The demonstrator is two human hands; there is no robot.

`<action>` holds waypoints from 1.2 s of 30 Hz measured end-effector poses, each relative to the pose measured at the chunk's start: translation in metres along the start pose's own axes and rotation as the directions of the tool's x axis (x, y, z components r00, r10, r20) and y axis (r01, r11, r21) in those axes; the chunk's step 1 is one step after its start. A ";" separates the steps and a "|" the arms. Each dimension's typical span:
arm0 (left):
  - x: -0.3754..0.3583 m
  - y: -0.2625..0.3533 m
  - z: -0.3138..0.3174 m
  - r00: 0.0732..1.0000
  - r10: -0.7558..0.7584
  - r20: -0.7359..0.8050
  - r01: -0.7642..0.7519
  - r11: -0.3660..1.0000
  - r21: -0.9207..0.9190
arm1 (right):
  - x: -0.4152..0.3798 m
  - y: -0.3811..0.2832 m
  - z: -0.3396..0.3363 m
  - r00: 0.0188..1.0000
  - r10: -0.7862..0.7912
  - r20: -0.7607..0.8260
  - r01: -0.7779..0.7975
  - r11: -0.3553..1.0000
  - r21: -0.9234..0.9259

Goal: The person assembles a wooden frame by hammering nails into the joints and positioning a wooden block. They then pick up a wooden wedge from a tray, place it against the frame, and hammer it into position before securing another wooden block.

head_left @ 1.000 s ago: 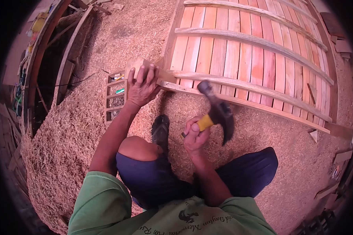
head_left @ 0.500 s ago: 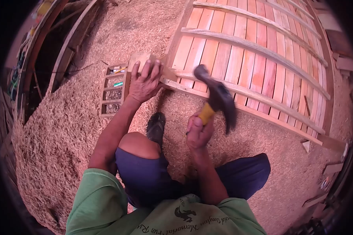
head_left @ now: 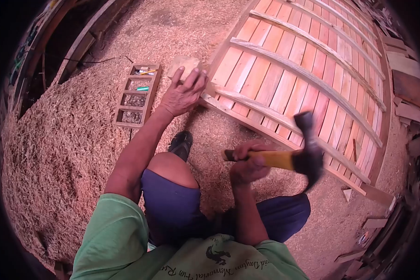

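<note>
My right hand (head_left: 248,165) is closed around the yellow handle of a claw hammer (head_left: 280,159). The hammer lies sideways in the air, its dark head out to the right, in front of the slatted wooden panel (head_left: 270,65). At the panel's near left corner, my left hand (head_left: 184,93) grips a pale wooden block (head_left: 184,64), fingers bent over its top. The hand hides much of the block and where it meets the panel's frame. No nail can be made out there.
A wooden box with compartments (head_left: 138,95) holds pencils, a green item and small hardware at left. Wood shavings (head_left: 74,158) cover the ground. Timber beams (head_left: 86,35) stand at upper left; board offcuts (head_left: 408,74) lie along the right.
The hammer has swung right and away from the left hand, turning from steep to nearly level. My left hand stays on the block. The whole view has shifted slightly.
</note>
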State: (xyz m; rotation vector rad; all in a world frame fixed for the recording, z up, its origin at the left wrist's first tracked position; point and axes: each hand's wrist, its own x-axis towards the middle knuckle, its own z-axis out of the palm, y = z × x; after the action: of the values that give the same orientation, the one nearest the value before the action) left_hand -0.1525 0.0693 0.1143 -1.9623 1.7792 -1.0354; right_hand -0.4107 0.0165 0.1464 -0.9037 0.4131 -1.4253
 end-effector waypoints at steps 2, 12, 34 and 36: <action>0.001 -0.003 0.000 1.000 -0.014 -0.014 0.014 1.000 -0.022 | -0.023 0.054 -0.044 0.937 0.241 0.255 -0.121 0.904 -0.409; 0.002 -0.002 0.005 0.999 -0.005 -0.051 0.002 0.999 -0.045 | -0.005 0.012 -0.013 0.981 0.172 0.086 -0.168 0.984 -0.056; -0.003 -0.003 0.012 0.999 0.023 -0.041 -0.024 1.000 -0.019 | 0.001 0.043 -0.011 0.910 0.408 0.069 -0.335 0.824 -0.457; -0.004 -0.002 0.013 0.999 0.033 -0.039 -0.033 0.999 0.014 | 0.007 0.019 -0.008 0.972 0.217 0.092 -0.208 0.974 -0.092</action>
State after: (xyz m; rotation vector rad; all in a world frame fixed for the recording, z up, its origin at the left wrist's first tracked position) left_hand -0.1423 0.0702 0.1051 -1.9110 1.8146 -1.0795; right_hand -0.4032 0.0057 0.1293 -0.9639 0.4798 -1.1681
